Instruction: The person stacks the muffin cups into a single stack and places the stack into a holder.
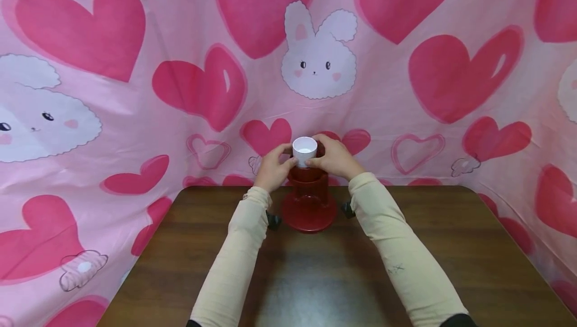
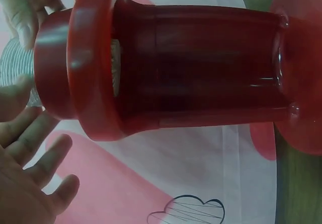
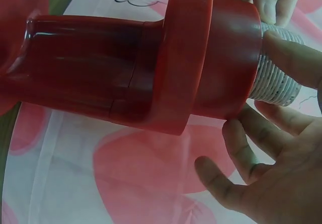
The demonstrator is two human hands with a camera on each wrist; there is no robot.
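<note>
A white stack of cups [image 1: 303,161] stands upright in the top of a red cup dispenser [image 1: 311,213]. From its side, my left hand [image 1: 273,169] grips the stack between thumb and forefinger. Opposite it, my right hand [image 1: 335,156] holds the stack the same way. Closely nested rims show as ribs on the cup stack [image 2: 14,65] in the left wrist view. The other fingers of the right hand [image 3: 276,158] spread out beside the red collar [image 3: 226,58]. The lower part of the stack is mostly hidden inside the dispenser.
The dispenser's round base rests near the back edge of a brown wooden table [image 1: 311,277]. Small dark objects [image 1: 273,220] sit on both sides of the base. Behind the table hangs a pink cloth [image 1: 266,91] with hearts and rabbits.
</note>
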